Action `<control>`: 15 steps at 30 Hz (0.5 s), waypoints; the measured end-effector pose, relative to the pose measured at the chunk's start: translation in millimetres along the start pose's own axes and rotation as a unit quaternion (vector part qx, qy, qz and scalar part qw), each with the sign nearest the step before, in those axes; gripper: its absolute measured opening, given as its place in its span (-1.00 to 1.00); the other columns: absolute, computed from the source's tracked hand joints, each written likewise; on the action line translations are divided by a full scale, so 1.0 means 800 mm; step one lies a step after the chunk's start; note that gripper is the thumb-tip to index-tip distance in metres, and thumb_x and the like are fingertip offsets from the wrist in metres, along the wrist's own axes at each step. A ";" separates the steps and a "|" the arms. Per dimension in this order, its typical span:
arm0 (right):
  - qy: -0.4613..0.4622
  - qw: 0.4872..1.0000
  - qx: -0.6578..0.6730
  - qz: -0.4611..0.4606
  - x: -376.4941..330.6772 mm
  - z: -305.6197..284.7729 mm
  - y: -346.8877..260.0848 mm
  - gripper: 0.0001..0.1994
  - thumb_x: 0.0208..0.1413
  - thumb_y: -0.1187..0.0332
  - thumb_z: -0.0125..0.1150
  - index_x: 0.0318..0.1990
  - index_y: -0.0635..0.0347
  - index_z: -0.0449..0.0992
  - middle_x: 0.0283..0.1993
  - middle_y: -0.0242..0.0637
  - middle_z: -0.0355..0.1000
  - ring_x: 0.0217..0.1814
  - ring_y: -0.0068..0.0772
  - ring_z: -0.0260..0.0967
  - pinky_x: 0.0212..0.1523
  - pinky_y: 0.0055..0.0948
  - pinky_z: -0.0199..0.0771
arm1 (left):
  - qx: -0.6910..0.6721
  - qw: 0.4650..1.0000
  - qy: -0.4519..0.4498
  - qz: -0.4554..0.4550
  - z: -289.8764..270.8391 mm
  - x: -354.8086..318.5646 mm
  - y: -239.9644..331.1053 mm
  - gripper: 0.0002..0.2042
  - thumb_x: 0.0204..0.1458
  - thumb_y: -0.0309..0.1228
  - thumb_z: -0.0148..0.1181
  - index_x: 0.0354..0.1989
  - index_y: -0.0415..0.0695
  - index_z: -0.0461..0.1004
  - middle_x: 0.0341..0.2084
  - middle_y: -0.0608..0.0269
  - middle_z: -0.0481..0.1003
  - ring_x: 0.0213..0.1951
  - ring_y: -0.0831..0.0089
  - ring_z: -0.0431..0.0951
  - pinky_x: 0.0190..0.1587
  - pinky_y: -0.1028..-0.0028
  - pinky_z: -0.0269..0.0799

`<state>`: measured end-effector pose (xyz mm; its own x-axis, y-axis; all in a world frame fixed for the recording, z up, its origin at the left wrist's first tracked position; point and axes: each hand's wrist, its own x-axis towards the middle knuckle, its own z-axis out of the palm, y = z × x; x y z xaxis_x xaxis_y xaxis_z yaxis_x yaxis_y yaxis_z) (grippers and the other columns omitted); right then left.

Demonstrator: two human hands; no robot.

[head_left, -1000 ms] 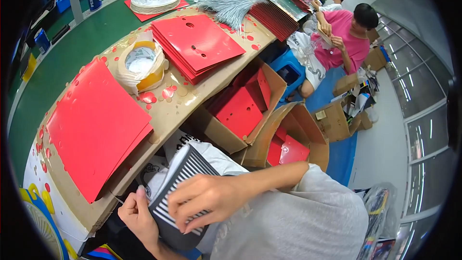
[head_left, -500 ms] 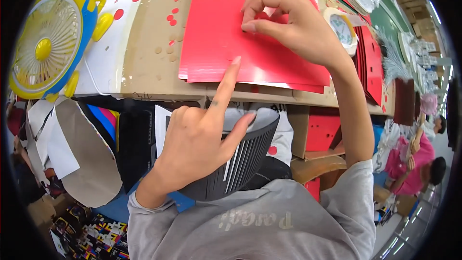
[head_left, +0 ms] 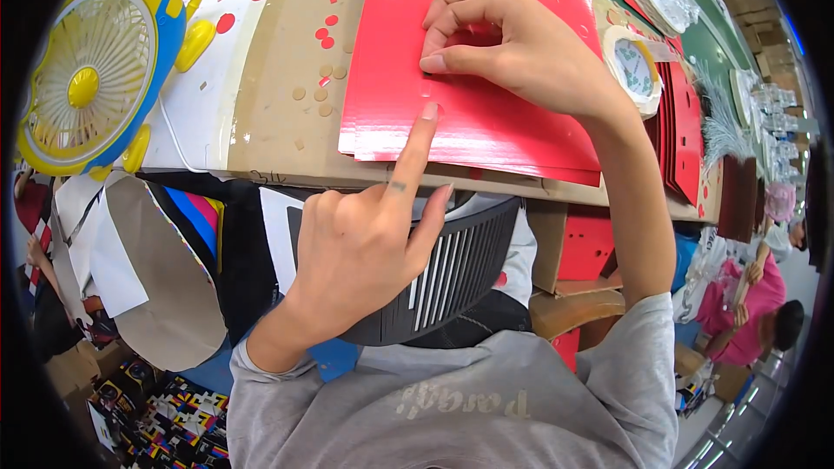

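A stack of glossy red card sheets [head_left: 495, 130] lies on a cardboard-covered tabletop [head_left: 278, 104]. My right hand [head_left: 512, 43] rests on the top sheet with its fingers curled and its thumb and fingertips pressed onto the card. My left hand [head_left: 365, 252] reaches up from my lap, its index finger stretched out and its tip touching the sheet near a small punched circle; the other fingers are folded. A black slatted basket [head_left: 452, 278] sits in my lap beneath the left hand.
Small red and brown punched-out discs [head_left: 326, 26] are scattered on the cardboard. A yellow and blue fan [head_left: 95, 78] stands at left, a tape roll [head_left: 634, 69] at right. Cardboard boxes [head_left: 591, 252] with red sheets are below the table edge. A person in pink [head_left: 756, 313] sits far right.
The view swung from the long table down to the red stack. My right hand came off the basket onto the sheet, and my left index finger moved up to touch it.
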<state>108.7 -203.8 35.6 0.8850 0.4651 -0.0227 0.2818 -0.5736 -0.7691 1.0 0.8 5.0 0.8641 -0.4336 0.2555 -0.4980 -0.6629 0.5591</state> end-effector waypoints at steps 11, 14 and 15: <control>0.092 0.992 -0.073 -0.048 -0.004 0.015 -0.002 -0.76 -0.04 0.37 0.46 -0.22 0.25 0.62 -0.20 -0.36 0.47 -0.17 -0.50 0.44 -0.09 -0.48 0.45 | 0.133 0.990 0.014 0.033 0.002 0.003 0.006 -0.39 -0.06 -0.54 0.31 0.28 -0.21 0.39 -0.84 0.28 0.32 -0.81 0.36 0.34 -0.64 0.36 0.32; 0.174 0.978 -0.098 -0.063 -0.002 0.015 0.007 -0.41 -0.19 0.26 0.58 0.09 0.12 0.55 -0.06 -0.34 0.52 -0.18 -0.53 0.43 -0.20 -0.50 0.46 | 0.174 0.982 0.032 0.068 0.003 0.006 0.006 -0.40 -0.10 -0.53 0.31 0.23 -0.27 0.42 -0.85 0.31 0.30 -0.83 0.38 0.29 -0.69 0.37 0.26; 0.193 0.973 -0.097 -0.083 0.003 0.004 0.017 -0.44 -0.06 0.19 0.49 0.13 0.14 0.52 0.00 -0.25 0.52 -0.07 -0.40 0.47 -0.08 -0.44 0.48 | 0.181 0.981 0.020 0.071 0.002 0.006 0.006 -0.41 -0.10 -0.51 0.32 0.22 -0.30 0.42 -0.85 0.31 0.31 -0.84 0.39 0.29 -0.69 0.38 0.24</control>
<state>113.8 -208.4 23.0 0.8845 0.2951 0.3614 0.4633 -0.6463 -0.6063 2.8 -5.5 7.8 0.7833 -0.5170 0.3453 -0.5996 -0.7748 0.2003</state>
